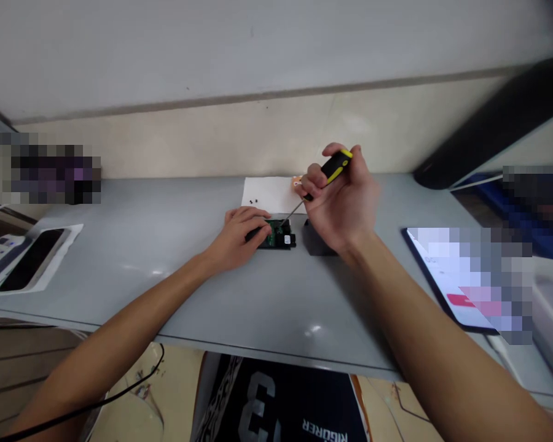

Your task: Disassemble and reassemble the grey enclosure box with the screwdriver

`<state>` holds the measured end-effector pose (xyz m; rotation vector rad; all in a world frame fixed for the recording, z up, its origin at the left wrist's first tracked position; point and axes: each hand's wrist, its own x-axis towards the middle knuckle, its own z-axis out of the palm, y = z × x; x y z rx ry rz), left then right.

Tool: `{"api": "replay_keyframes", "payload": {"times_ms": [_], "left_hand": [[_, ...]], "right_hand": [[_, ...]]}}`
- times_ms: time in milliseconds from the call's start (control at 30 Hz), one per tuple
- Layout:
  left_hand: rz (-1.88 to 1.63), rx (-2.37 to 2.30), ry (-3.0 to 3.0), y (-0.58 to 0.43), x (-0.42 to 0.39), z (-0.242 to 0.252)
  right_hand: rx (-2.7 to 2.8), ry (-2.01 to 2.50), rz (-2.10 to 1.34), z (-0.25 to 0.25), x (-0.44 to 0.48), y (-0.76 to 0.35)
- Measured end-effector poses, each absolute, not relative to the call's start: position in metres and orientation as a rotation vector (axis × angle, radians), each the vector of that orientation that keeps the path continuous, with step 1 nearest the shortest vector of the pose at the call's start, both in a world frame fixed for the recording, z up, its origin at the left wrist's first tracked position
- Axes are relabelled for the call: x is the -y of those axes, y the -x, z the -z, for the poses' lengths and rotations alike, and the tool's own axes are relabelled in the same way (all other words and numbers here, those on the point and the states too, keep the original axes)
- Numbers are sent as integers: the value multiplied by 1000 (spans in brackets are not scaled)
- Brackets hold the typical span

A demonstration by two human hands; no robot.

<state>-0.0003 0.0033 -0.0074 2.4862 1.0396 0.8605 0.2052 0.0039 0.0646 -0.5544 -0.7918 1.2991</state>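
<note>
Left hand (242,236): holds left end of circuit board (281,237), counter (258,307) middle
Right hand (345,199): grips screwdriver (335,167), tip at circuit board
Dark bits (256,201): likely screws already out, on far paper (271,191)
Circuit board: work looks unfinished

Place: workshop-like spot for small electronics; the wider room cannot be told
Grey table (188,310): plain worktop beneath the left hand (242,236) and the right hand (343,205)
Circuit board (279,238): uncovered, at the left hand's fingertips
Screwdriver (335,169): in the right hand, tip at the board
White sheet (270,189): beyond the left hand, tiny dark pieces (257,201) on it
Loose cables (144,390): on the floor (179,383), below the left hand
</note>
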Motion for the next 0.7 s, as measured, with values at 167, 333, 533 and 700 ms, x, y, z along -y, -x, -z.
{"api": "replay_keyframes", "payload": {"times_ms": [167, 333, 533, 700], "left_hand": [[-948, -1060, -2359, 0, -5, 9], [-1027, -1061, -2263, 5, -15, 3], [-656, -1109, -2604, -13, -61, -37], [-442, -1151, -2793, -54, -94, -44]], "right_hand": [[779, 531, -1301, -60, -9, -211], [784, 510, -1299, -60, -10, -214], [772, 490, -1228, -63, -11, -227], [762, 480, -1226, -64, -12, -232]]}}
